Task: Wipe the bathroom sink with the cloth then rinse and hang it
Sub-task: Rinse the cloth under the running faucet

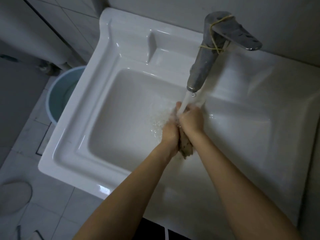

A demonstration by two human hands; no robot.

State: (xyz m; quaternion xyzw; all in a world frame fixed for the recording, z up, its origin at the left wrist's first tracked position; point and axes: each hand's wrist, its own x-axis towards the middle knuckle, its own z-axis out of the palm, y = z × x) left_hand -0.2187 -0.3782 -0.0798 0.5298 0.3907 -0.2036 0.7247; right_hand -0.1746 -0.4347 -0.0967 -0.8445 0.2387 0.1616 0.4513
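**Cloth under the running tap**

My left hand (170, 130) and right hand (191, 118) are pressed together over the basin, the fingers of both curled tight round the cloth (186, 150); its brownish wadded end pokes out below, between my wrists. Water (186, 101) pours from the tap (202, 66) onto my knuckles and sprays off to the left across the basin floor.

The sink (69, 153) is white and glossy, with a square bowl inside a wide stepped rim; a soap recess (166, 54) sits at the back left, and a broad shallow shelf runs along the right. The tap is dull grey metal with a yellowish band (213, 44) wound round its lever and body.

The room is dim; pale wall tiles stand behind the sink, and pale floor tiles (52, 196) lie to the left. A light blue bucket (58, 96) stands on the floor, partly tucked under the sink's left edge; a round pale thing lies at the lower left, too blurred to name.
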